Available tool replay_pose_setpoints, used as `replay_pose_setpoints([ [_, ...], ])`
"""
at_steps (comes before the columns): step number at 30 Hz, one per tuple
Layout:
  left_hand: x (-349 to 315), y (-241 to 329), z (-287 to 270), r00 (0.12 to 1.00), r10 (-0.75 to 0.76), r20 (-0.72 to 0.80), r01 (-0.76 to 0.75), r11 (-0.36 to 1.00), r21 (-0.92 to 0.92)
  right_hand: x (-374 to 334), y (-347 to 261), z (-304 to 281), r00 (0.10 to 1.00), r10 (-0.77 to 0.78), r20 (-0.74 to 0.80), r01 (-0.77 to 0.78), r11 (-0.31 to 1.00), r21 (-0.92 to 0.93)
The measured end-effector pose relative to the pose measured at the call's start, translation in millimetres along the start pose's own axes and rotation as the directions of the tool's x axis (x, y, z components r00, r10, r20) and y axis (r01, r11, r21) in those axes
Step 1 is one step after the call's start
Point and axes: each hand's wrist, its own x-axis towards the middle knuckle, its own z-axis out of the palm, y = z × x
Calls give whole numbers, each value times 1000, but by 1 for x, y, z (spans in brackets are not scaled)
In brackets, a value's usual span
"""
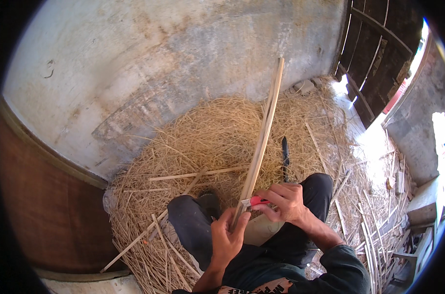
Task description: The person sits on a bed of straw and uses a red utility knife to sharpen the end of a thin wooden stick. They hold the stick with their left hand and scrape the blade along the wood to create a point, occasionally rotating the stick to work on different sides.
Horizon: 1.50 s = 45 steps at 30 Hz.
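My left hand [226,238] is wrapped round the lower end of a long bundle of pale strips [262,132], which look like split bamboo. The bundle slants up and away from my lap toward the wall. Closed in my right hand [285,202] is a red-handled utility knife [258,200]. Its short metal blade lies against the strips just above my left fingers. Whether the blade cuts into them, I cannot tell. Beyond my right knee a dark, narrow, blade-like tool [285,156] lies on the shavings.
A thick heap of straw-like shavings [208,132] covers the floor up to the stained wall [183,59]. Loose strips [198,174] lie across it on both sides of my legs. At the left is a brown panel [51,206]; a dark wooden door [374,54] stands at the far right.
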Motion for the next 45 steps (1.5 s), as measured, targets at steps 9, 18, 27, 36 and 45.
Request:
replay_pose_setpoints([
  [9, -26, -13, -10, 989, -132, 65, 129, 990, 53, 25, 46, -17, 948, 219, -231, -216, 976, 38],
  [18, -56, -38, -25, 972, -197, 128, 187, 979, 83, 35, 142, -51, 716, 591, -371, -539, 806, 244],
  [27, -13, -30, -23, 983, -144, 115, 138, 989, 52, 12, 48, -5, 758, 581, 296, -600, 444, 666],
  [36, 17, -13, -6, 923, 386, 18, -350, 816, 460, 20, 31, 1, 737, 622, 265, -556, 335, 761],
  [45, 19, 13, 5, 979, 196, -49, -182, 962, 204, 6, 20, -9, 856, 516, 25, -452, 725, 520],
])
